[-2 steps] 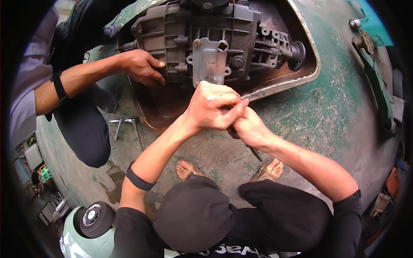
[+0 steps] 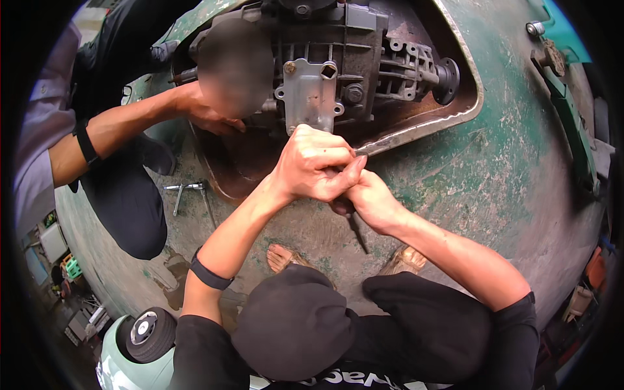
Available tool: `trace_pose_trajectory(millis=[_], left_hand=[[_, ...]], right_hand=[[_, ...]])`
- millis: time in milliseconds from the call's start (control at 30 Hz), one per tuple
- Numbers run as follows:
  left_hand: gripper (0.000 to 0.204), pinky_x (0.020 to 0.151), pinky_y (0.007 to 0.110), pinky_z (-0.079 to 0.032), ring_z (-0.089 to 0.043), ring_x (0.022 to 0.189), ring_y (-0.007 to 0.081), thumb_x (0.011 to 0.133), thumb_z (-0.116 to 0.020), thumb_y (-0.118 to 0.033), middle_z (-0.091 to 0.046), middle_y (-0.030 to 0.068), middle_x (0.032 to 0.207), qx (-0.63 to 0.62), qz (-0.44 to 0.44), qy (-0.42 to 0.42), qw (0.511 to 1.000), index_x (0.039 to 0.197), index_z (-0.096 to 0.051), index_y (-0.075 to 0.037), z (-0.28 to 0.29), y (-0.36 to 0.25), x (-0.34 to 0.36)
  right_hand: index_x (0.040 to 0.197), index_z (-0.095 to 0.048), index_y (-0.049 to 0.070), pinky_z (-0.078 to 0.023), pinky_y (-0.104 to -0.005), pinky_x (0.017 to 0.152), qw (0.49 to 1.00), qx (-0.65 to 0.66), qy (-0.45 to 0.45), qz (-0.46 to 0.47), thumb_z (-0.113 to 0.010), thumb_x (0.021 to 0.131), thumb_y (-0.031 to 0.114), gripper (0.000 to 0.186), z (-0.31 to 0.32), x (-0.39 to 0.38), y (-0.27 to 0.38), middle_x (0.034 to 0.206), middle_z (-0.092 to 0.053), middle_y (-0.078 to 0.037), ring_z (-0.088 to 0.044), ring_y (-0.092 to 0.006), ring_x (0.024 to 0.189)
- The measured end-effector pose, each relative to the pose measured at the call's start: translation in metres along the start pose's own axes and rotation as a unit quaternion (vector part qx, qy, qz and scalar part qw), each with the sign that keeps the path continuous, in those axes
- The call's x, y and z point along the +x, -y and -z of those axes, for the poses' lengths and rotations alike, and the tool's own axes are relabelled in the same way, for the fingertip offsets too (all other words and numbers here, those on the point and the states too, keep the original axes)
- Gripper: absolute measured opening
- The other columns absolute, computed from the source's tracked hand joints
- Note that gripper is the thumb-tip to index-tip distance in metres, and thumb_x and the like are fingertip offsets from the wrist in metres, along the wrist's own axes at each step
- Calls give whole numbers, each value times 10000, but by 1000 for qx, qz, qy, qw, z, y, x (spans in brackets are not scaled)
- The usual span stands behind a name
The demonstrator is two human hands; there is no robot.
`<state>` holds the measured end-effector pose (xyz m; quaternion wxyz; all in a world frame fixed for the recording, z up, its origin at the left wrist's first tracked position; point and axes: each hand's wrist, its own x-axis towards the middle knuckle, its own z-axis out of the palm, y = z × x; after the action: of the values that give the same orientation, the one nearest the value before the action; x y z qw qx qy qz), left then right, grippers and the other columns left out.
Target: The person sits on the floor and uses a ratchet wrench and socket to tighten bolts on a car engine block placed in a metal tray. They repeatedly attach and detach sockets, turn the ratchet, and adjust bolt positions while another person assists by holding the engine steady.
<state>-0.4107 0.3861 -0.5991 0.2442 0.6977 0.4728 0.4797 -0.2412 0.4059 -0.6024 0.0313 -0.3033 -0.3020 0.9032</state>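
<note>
My left hand (image 2: 317,164) is closed at the lower end of a silver cover plate (image 2: 310,94) on a cast metal transmission housing (image 2: 354,52); what its fingers hold is hidden. My right hand (image 2: 369,198) presses just below and beside it, fingers wrapped round a dark tool (image 2: 356,231) with a long bar pointing down to the right. A co-worker's hand (image 2: 208,114) rests at the housing's left side, partly behind a blurred dark shape (image 2: 234,62).
The housing sits in a rusty metal tray (image 2: 422,136). A wrench with a T-handle (image 2: 185,186) lies left of my bare feet (image 2: 286,255). The co-worker crouches at the left (image 2: 127,208). Green metal equipment (image 2: 569,123) stands at the right, a wheel (image 2: 149,335) at lower left.
A blurred dark shape now covers the left part of the housing. My hands have shifted slightly left and down, and more of the dark bar shows below them.
</note>
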Motion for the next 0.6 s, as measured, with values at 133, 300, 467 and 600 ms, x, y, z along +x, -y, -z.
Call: trace_pose_trajectory(millis=[133, 300, 467, 600], left_hand=[[185, 419, 300, -415, -536, 425, 214, 706, -617, 37, -544, 87, 529, -78, 39, 53, 995, 545, -533, -3, 6, 10, 2], [192, 445, 287, -458, -558, 435, 191, 713, -529, 102, -569, 81, 534, -98, 59, 64, 991, 540, -513, 20, 8, 10, 3], [22, 448, 288, -433, -552, 465, 207, 630, -620, -8, -608, 87, 616, -47, -36, -26, 998, 651, -616, -12, -6, 5, 0], [17, 450, 270, -451, -560, 461, 187, 620, -617, -13, -622, 86, 628, -117, -32, -44, 992, 618, -632, -22, -8, 8, -6]], right_hand=[[1235, -476, -3, -442, -351, 906, 991, 128, 39, 24, -384, 1043, 212, 303, -13, 1, -23, 1034, -569, -120, -559, -215, 988], [991, -468, -17, -480, -374, 696, 983, -163, -89, 0, -432, 1041, 446, 467, -27, -4, -29, 785, -592, -181, -611, -258, 723], [947, -529, -50, -487, -486, 605, 947, -298, -100, 69, -559, 986, 291, 345, -10, -15, -22, 692, -615, -268, -644, -451, 682], [942, -527, -98, -518, -498, 634, 938, -330, -80, 75, -589, 944, 255, 358, -10, -10, -12, 737, -642, -293, -663, -459, 728]])
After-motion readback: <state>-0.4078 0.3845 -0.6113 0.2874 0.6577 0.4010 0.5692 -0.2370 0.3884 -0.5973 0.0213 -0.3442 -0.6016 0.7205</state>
